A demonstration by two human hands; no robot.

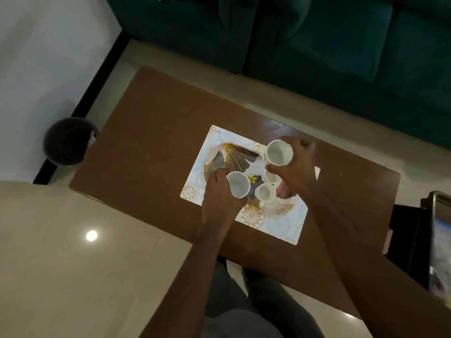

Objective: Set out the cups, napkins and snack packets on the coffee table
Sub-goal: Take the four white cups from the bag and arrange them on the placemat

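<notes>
Looking down on a brown coffee table (pixel 146 142) that crosses the middle of the frame, with a patterned rectangular mat (pixel 280 225) lying near its centre.

The left hand (pixel 217 191) sits at the lower left part of the mat, its fingers curled round the side of a white cup (pixel 238 184). This cup lies just right of the knuckles with its open mouth facing the camera.

The right hand (pixel 292 169) sits at the upper right part of the mat, wrapped round a second white cup (pixel 279 152). This cup lies at the hand's upper left, tilted, mouth also visible.

Whether either held cup touches the mat cannot be told.

Between the two hands stand two further cups on the mat, an upper cup (pixel 271 177) partly hidden under the right hand and a lower cup (pixel 264 192) whose handle points toward the bottom of the frame.

A dark round bin (pixel 69 142) stands on the floor off the table's left end. A teal sofa (pixel 317 40) fills the top of the frame.
</notes>
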